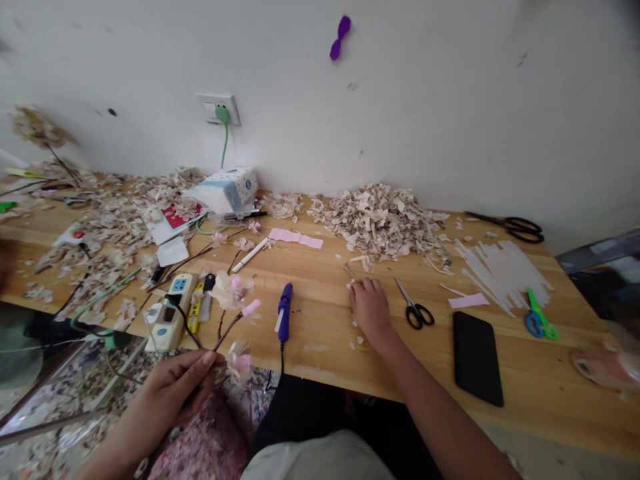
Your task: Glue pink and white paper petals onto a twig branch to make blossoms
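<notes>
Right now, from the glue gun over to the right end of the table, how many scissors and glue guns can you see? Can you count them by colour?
Black-handled scissors: 2
Blue-and-green scissors: 1
Blue glue gun: 1
Total: 4

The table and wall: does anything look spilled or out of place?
Pale scraps lie strewn over the table at left, not gathered like the heap; a purple piece sits high on the wall, away from the rest.

Craft workshop, evidently: wooden bench (320, 363) with glue gun (285, 313), scissors (417, 314), heaped petal-like scraps (383, 220).
</notes>
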Tool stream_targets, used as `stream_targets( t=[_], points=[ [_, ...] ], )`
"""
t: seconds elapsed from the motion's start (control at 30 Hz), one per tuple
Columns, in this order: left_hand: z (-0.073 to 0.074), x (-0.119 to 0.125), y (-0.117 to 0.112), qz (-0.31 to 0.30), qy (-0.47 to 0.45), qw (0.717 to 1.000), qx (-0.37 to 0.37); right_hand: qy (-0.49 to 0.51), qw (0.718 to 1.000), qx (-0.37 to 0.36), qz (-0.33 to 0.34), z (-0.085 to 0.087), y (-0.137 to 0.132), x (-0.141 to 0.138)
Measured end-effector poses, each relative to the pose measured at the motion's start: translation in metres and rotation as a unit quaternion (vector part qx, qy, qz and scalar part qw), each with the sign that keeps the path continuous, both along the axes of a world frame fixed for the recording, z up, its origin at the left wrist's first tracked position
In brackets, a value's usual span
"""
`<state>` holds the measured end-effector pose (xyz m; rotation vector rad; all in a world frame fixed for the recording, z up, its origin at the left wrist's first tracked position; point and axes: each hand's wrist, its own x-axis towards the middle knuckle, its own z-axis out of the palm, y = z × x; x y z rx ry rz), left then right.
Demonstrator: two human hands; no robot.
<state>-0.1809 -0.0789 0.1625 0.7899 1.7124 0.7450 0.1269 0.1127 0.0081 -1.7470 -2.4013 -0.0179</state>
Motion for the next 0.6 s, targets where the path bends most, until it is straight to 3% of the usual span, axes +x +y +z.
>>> stream_targets(
  t=[0.17,0.43,0.5,0.6],
  points=[
    [-0.001,-0.003,0.0,0.008,-0.001,1.0,0.001,-0.001,0.998,0.003,0.063,0.008,-0.033,-0.01],
    [-0.008,-0.011,-0.007,0.005,-0.015,1.0,0.002,0.054,0.99,-0.005,0.13,-0.002,-0.136,-0.018],
    [-0.012,-0.015,-0.01,-0.002,-0.026,1.0,-0.008,0.076,0.989,-0.003,0.125,-0.005,-0.143,-0.011],
    [-0.018,-0.022,-0.012,-0.001,-0.035,0.999,-0.01,0.1,0.99,-0.004,0.099,-0.007,-0.122,0.001]
  ],
)
